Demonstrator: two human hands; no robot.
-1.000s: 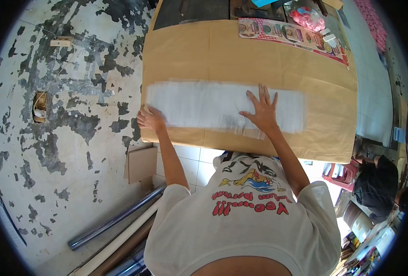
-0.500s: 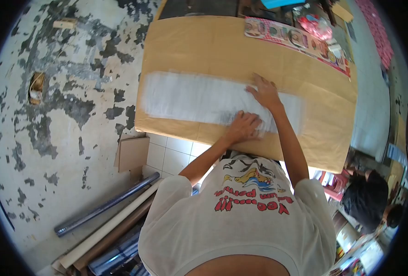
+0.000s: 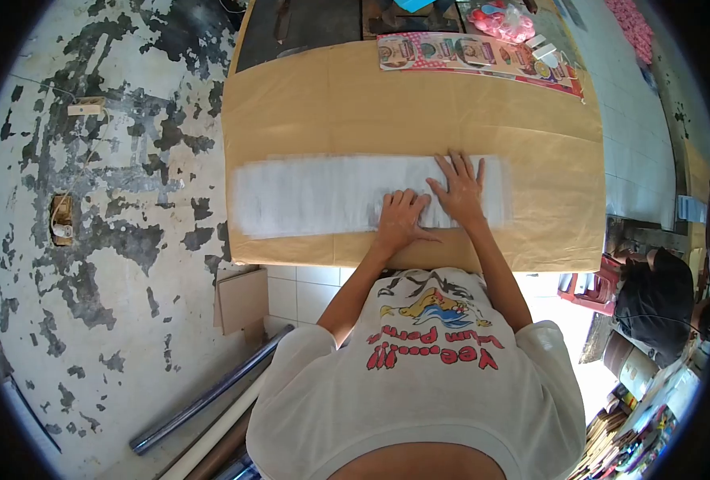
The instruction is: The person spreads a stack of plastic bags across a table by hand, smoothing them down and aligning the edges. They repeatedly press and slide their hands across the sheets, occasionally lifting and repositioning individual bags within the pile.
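A long whitish, streaky strip (image 3: pixel 315 196) lies flat across the brown-covered table (image 3: pixel 323 104); I cannot make out whether it is one sheet or several thin layers. My left hand (image 3: pixel 403 219) rests on its near side, right of the middle, with fingers spread and thumb pointing right. Further right, my right hand (image 3: pixel 460 190) lies flat on the strip, fingers apart and tips at its far edge. Both hands are open and press on the surface without grasping anything.
A printed banner (image 3: pixel 483 56), a pink-filled plastic bag (image 3: pixel 503 22) and a white adapter-like block (image 3: pixel 544 52) lie at the far right. Rolls (image 3: pixel 211 392) lean at lower left beside the peeling wall (image 3: pixel 123 264). A person in black (image 3: pixel 655 304) is at the right.
The view has turned, so the table looks straighter. My left hand's fingers have spread from a more bent, blurred pose, and it sits further from my right hand.
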